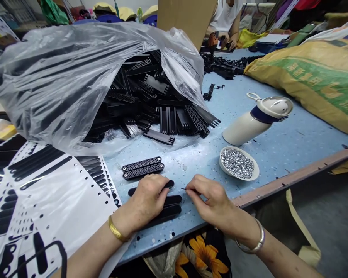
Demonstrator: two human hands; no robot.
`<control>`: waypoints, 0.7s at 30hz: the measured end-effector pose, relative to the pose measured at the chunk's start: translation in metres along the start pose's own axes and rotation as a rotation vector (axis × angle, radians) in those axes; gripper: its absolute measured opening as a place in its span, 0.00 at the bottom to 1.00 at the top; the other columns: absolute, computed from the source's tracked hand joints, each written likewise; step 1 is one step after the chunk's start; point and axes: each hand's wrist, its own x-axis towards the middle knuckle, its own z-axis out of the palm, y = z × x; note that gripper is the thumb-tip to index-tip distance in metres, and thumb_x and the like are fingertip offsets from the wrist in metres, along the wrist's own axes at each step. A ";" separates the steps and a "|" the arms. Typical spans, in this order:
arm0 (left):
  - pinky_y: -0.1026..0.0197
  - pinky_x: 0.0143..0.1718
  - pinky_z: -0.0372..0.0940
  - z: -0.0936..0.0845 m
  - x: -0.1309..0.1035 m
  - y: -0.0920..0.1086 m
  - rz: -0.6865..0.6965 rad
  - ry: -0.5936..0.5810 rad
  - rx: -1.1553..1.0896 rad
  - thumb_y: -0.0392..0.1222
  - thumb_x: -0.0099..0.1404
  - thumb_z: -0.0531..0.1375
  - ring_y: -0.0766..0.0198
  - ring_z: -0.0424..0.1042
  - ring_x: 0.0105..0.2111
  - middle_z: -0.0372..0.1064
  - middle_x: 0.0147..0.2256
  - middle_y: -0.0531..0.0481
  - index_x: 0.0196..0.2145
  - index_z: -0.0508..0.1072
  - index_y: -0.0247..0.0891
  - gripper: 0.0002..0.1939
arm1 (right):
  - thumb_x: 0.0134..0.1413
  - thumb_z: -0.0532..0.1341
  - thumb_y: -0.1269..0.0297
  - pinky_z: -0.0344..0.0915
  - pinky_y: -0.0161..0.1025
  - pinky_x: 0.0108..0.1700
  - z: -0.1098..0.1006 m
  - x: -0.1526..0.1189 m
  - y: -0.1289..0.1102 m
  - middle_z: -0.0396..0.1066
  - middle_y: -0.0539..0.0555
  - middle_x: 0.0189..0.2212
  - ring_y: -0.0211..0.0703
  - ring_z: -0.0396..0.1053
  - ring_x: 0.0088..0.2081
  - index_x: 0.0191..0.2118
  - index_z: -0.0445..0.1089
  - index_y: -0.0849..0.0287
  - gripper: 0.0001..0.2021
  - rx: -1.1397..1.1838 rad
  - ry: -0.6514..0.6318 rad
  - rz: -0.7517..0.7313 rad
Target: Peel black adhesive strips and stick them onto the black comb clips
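My left hand (149,197) is closed on a black round-ended strip (169,184), whose two ends stick out past the fingers. Two more black strips (172,200) lie below it, partly under the hand. To the right, my right hand (210,197) pinches a thin dark pin-like piece (183,188) that points left toward the strip, with a small gap between. Just above the left hand lies a pair of black textured handles (143,168) with small silver screws at the ends.
A plastic bag (60,77) spills black comb-toothed parts (159,137) at the back. Right of it are a cream bottle (243,127) and a bowl (257,175) of small silver pieces. White sheets (66,193) with black strips lie left. A yellow sack (307,69) and another person's hands (231,40) are beyond.
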 end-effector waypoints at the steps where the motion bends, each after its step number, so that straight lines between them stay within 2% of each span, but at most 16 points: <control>1: 0.50 0.37 0.72 0.000 0.000 0.000 0.001 -0.003 -0.002 0.31 0.63 0.56 0.50 0.76 0.34 0.77 0.33 0.39 0.35 0.76 0.32 0.08 | 0.62 0.52 0.75 0.58 0.38 0.28 0.001 0.002 -0.002 0.63 0.51 0.23 0.40 0.62 0.25 0.28 0.69 0.59 0.13 -0.031 -0.001 -0.030; 6: 0.49 0.38 0.72 0.001 0.000 0.000 -0.002 0.011 -0.012 0.29 0.60 0.57 0.50 0.76 0.34 0.76 0.33 0.40 0.36 0.76 0.31 0.08 | 0.59 0.50 0.81 0.52 0.39 0.27 0.008 0.009 -0.007 0.58 0.50 0.21 0.40 0.58 0.24 0.28 0.69 0.61 0.15 -0.157 0.000 -0.152; 10: 0.49 0.38 0.72 0.001 -0.001 -0.001 -0.003 0.009 -0.009 0.28 0.59 0.55 0.51 0.76 0.34 0.76 0.32 0.41 0.35 0.75 0.32 0.09 | 0.57 0.50 0.82 0.51 0.40 0.27 0.014 0.010 -0.008 0.58 0.51 0.21 0.41 0.58 0.24 0.26 0.68 0.62 0.15 -0.203 0.043 -0.174; 21: 0.50 0.40 0.71 0.003 -0.002 -0.002 -0.005 0.014 -0.024 0.29 0.61 0.54 0.53 0.74 0.35 0.75 0.33 0.41 0.35 0.74 0.33 0.10 | 0.55 0.50 0.83 0.48 0.41 0.28 0.019 0.011 -0.008 0.55 0.50 0.21 0.40 0.54 0.24 0.23 0.65 0.60 0.16 -0.221 0.008 -0.195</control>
